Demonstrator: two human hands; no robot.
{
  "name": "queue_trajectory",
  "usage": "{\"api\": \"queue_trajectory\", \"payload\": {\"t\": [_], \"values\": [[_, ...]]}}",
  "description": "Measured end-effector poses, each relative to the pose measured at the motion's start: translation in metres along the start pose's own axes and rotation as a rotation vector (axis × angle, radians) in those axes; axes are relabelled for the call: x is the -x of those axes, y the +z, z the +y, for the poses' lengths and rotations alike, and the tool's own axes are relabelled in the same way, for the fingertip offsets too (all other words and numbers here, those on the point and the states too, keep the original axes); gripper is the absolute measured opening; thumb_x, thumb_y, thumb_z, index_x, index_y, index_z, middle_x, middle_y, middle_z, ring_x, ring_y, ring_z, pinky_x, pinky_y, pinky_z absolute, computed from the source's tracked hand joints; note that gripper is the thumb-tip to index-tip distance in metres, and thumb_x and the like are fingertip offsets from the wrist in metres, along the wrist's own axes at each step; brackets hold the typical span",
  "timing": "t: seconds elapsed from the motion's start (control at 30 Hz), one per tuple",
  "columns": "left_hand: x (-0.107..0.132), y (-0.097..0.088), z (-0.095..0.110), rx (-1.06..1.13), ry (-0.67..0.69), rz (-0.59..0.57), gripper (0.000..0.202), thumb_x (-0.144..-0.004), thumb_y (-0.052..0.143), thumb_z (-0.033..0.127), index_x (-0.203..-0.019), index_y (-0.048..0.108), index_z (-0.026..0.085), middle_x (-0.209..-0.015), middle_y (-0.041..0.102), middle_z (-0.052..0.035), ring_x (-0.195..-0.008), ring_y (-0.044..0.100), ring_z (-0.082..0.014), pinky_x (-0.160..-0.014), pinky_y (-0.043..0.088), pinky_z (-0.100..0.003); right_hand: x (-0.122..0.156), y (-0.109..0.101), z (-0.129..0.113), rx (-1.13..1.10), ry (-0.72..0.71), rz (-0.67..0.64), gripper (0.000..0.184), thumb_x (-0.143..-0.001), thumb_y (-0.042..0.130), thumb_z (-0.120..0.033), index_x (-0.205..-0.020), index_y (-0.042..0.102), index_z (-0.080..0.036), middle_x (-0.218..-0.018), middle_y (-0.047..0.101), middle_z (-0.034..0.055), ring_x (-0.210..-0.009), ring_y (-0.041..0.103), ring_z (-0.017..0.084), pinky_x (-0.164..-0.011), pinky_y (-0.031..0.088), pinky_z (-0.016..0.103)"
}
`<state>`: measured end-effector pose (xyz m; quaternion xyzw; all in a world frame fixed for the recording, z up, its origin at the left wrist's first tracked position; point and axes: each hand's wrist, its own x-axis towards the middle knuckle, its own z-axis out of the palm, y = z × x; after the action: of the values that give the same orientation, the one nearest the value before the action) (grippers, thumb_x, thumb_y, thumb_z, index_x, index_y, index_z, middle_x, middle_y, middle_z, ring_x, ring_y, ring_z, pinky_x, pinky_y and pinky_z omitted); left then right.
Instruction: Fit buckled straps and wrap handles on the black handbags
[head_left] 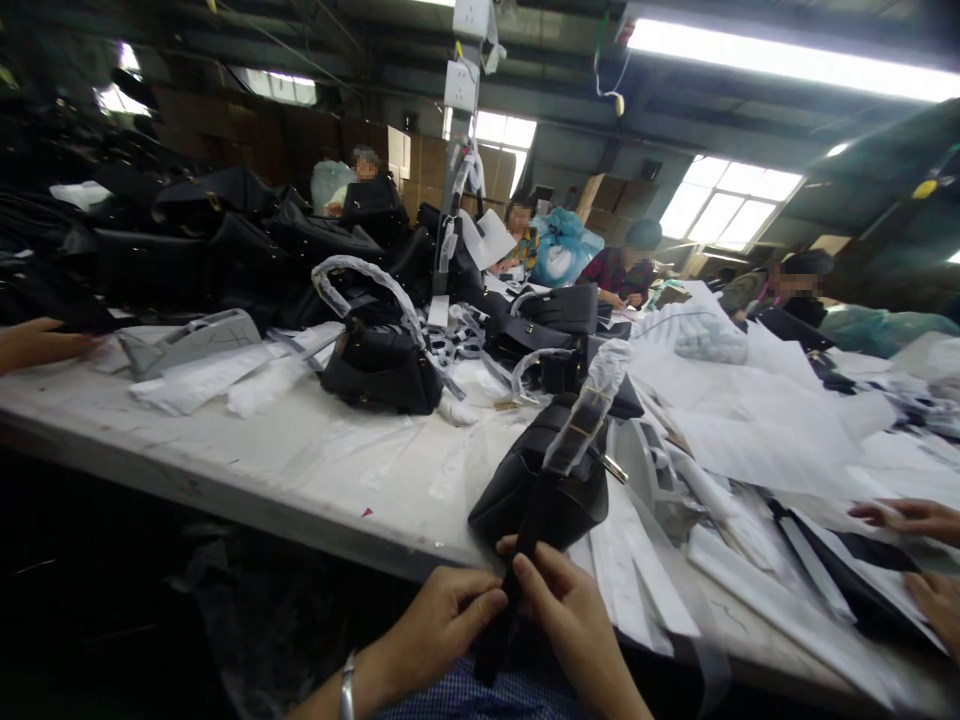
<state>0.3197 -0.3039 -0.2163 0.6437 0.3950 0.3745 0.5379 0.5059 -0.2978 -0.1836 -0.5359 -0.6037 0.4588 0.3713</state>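
Note:
A black handbag (499,490) sits at the front edge of the white table, its handle (589,420) wrapped in clear plastic. From it a black strap (531,520) runs down towards my lap. My left hand (461,615) pinches this strap between thumb and fingers, low down beside the table edge. Just above and to the right, my right hand (559,590) is closed on the same strap, thumb in front. The strap's lower end is dark and hard to make out.
Another black handbag (382,370) stands further back. Bags are heaped at the left (187,240). White paper sheets (750,400) and strips (630,570) lie at the right. Other people's hands show at the left edge (45,345) and right edge (919,520). A post (454,150) carries sockets.

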Motion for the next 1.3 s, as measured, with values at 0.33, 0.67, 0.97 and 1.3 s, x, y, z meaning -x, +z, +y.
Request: {"api": "queue_trajectory", "payload": {"t": [0.33, 0.67, 0.97, 1.3], "values": [[-0.074, -0.173, -0.046, -0.891, -0.351, 0.629, 0.017, -0.083, 0.061, 0.035, -0.083, 0.065, 0.018, -0.094, 0.066, -0.0107, -0.096, 0.06, -0.0287, -0.079, 0.044, -0.033, -0.012, 0.007, -0.003, -0.207, 0.096, -0.074, 0.041, -0.081, 0.068, -0.057, -0.089, 0.076, -0.018, -0.064, 0.055, -0.0006, -0.055, 0.045, 0.011, -0.052, 0.033, 0.023], [-0.078, -0.176, -0.062, -0.936, -0.324, 0.588, 0.015, -0.082, 0.063, 0.027, -0.093, 0.065, 0.017, -0.098, 0.068, -0.0087, -0.091, 0.063, -0.0234, -0.081, 0.044, -0.03, -0.023, 0.012, -0.002, -0.328, 0.086, -0.176, 0.044, -0.082, 0.067, -0.057, -0.093, 0.075, -0.015, -0.057, 0.047, -0.0038, -0.051, 0.04, 0.008, -0.05, 0.028, 0.021], [-0.062, -0.164, -0.04, -0.726, -0.258, 0.597, 0.037, -0.078, 0.063, 0.028, -0.113, 0.059, 0.016, -0.082, 0.072, -0.0027, -0.075, 0.068, -0.0198, -0.071, 0.052, -0.028, -0.025, 0.015, -0.006, -0.439, 0.094, -0.164, 0.046, -0.079, 0.071, -0.056, -0.095, 0.076, -0.013, -0.055, 0.045, -0.0036, -0.054, 0.038, 0.009, -0.05, 0.025, 0.021], [0.017, -0.046, 0.009, -0.49, 0.007, 0.51, 0.033, -0.081, 0.067, 0.031, -0.114, 0.066, 0.029, -0.091, 0.074, 0.0002, -0.088, 0.07, -0.0212, -0.086, 0.054, -0.033, -0.027, 0.029, -0.006, -0.46, 0.055, -0.185, 0.041, -0.081, 0.069, -0.053, -0.077, 0.077, -0.013, -0.082, 0.068, 0.0052, -0.057, 0.045, 0.009, -0.054, 0.03, 0.024]]}}
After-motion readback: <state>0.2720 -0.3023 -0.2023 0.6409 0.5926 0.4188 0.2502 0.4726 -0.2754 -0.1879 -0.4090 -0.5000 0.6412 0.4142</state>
